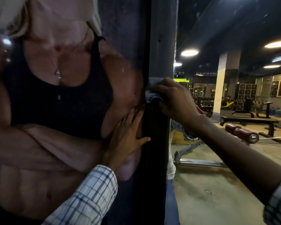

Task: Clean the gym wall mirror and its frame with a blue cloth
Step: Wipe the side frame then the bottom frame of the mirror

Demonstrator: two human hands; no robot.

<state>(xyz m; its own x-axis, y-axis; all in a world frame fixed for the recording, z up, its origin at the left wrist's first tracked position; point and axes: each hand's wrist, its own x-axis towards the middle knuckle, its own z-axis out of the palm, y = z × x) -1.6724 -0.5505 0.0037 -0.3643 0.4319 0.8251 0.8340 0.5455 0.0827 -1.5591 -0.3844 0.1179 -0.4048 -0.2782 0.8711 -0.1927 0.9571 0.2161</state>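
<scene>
The poster (47, 111) is taking up everything left of the frame (157, 38). The mirror (234, 168) is spreading right of the frame, reflecting gym benches and ceiling lights. The frame is standing as a dark upright strip between the 2.

The right hand (175, 98) is gripping the cloth (150, 93), fingers curled over it, and pressing it onto the frame about halfway up, at the edge facing the poster. The left hand (128, 132) is lying open and flat on the poster, fingers spread, just left of the frame and below the cloth. It is holding nothing.

3 things could be going wrong from here, as I judge it:

1. The bracing palm is bearing on printed poster. A hard lean or a sideways slide could be smearing or creasing that print.
2. The cloth is bunched into a small wad that is spilling over the frame's poster-side edge. Grime lifted from the frame could be getting dragged onto the poster.
3. With so little cloth under the fingers, bare fingertips could be riding along the frame and onto the glass right of it, leaving prints.

The light is dim, and the cloth is looking more grey than blue. Streaks and missed patches on the dark frame would be going unnoticed.
</scene>
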